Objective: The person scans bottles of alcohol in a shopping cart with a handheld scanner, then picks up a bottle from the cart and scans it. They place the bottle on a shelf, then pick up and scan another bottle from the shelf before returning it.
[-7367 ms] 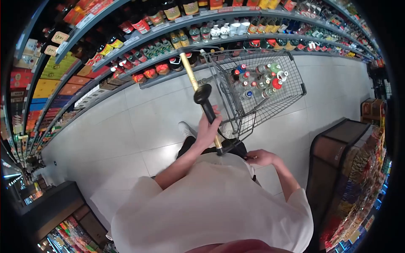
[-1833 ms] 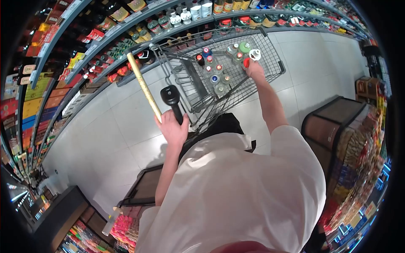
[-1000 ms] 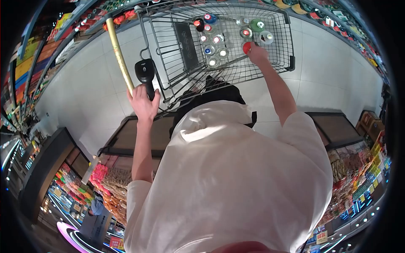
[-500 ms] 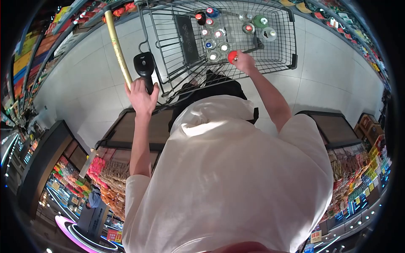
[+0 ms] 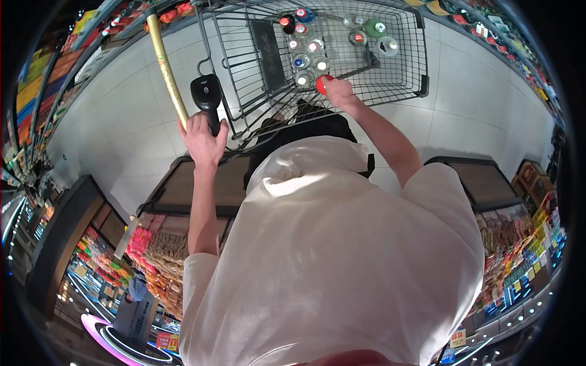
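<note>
My left hand (image 5: 203,139) is closed around the grip of a black barcode scanner (image 5: 206,93), its head pointing away from me. The same hand rests at the near end of the shopping cart's yellow push bar (image 5: 165,67). Inside the cart's near side, my right hand (image 5: 340,93) is closed on a red bottle (image 5: 321,85), seen from above and partly covered by my fingers. Just beyond it stands a group of several upright bottles (image 5: 304,79) with white, red and blue caps. A green bottle (image 5: 375,28) and a clear bottle (image 5: 387,46) stand farther right.
The wire cart (image 5: 403,91) stands across in front of me on a pale tiled floor (image 5: 470,110). Loaded shelves (image 5: 55,79) line the left and far sides. Packaged goods hang on racks (image 5: 162,250) behind me. A person (image 5: 137,288) is visible at lower left.
My right hand has moved slightly left with the red bottle, closer to the grouped bottles. My left hand keeps its hold on the scanner.
</note>
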A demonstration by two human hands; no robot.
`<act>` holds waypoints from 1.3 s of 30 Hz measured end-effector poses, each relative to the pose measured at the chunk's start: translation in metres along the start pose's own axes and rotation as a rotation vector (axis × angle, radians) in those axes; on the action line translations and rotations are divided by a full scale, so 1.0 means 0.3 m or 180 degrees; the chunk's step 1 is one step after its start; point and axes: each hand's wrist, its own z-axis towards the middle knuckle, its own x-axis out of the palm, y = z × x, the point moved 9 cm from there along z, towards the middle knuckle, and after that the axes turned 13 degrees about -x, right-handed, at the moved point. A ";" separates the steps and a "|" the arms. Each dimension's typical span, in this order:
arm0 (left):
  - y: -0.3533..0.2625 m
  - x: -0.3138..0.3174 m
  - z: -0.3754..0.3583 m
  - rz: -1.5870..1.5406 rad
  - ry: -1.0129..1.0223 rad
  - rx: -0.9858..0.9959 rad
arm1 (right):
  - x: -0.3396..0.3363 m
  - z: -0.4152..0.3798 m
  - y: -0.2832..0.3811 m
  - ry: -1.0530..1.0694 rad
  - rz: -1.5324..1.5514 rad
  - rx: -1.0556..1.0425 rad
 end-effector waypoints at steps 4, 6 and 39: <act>0.006 0.004 -0.002 -0.0012 -0.0034 0.0003 | 0.003 0.043 0.040 -0.0050 -0.0132 -0.0146; 0.014 0.014 -0.003 0.0037 0.0042 -0.0023 | 0.002 0.068 0.051 -0.0071 -0.0148 -0.0124; -0.010 -0.019 0.000 0.0008 -0.0020 0.0029 | -0.448 0.079 -0.477 -0.0774 -0.0550 0.0976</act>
